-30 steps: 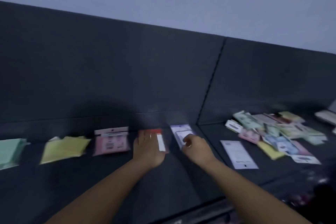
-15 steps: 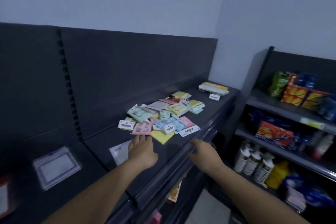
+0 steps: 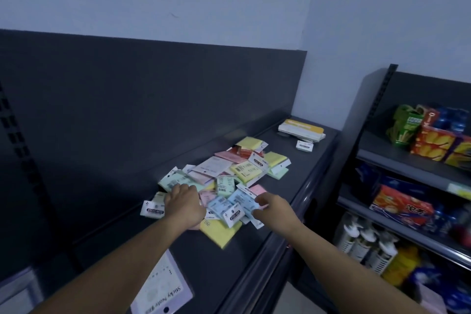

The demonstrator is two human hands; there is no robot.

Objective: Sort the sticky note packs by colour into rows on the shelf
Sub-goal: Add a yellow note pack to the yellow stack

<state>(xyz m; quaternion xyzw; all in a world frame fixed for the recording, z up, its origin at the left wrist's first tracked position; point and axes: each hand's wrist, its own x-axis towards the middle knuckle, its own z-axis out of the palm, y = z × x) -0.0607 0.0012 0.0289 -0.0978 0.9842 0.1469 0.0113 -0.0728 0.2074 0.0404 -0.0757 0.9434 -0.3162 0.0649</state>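
My left hand (image 3: 184, 205) lies on the near left edge of the loose heap of pastel paper sticky note packs (image 3: 237, 176), fingers fairly straight over a mint green pack (image 3: 174, 182). My right hand (image 3: 274, 208) is at the heap's near right edge, fingers curled against a light blue pack (image 3: 242, 201); I cannot tell whether they grip it. The heap sits on the dark grey metal shelf (image 3: 303, 176). 1 white flat pack (image 3: 163, 285) lies nearer me than the heap, and 1 yellow and white flat box (image 3: 300, 130) lies beyond it.
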